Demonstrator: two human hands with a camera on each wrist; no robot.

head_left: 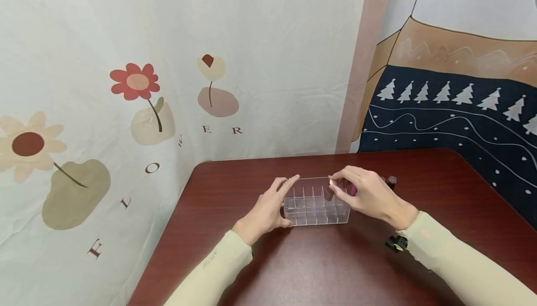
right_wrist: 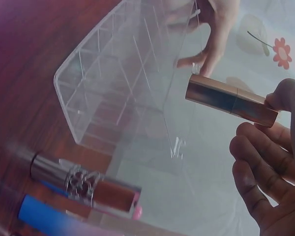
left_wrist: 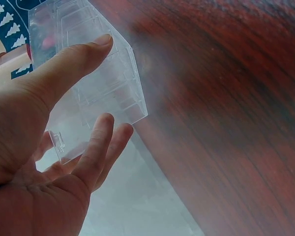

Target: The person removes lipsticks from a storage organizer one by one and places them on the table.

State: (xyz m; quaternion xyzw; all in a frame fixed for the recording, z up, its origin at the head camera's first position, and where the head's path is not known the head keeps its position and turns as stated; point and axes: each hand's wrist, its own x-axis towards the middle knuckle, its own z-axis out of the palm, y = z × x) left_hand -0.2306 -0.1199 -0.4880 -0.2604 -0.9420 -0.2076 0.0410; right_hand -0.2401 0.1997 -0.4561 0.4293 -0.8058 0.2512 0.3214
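A clear plastic lipstick organizer with a grid of small compartments stands on the table. My left hand holds it by its left end, the thumb on one face and the fingers round the other in the left wrist view. Above the organizer's right part, my right hand pinches a lipstick by one end between thumb and fingers. This lipstick has a shiny, copper-brown case. In the right wrist view it appears apart from the grid. No other lipstick can be made out in the compartments.
Beyond the right hand lie further cosmetic tubes, partly hidden in the head view. The right wrist view shows a silver-capped lip gloss and a blue tube beside the organizer. A printed cloth hangs behind the reddish-brown table.
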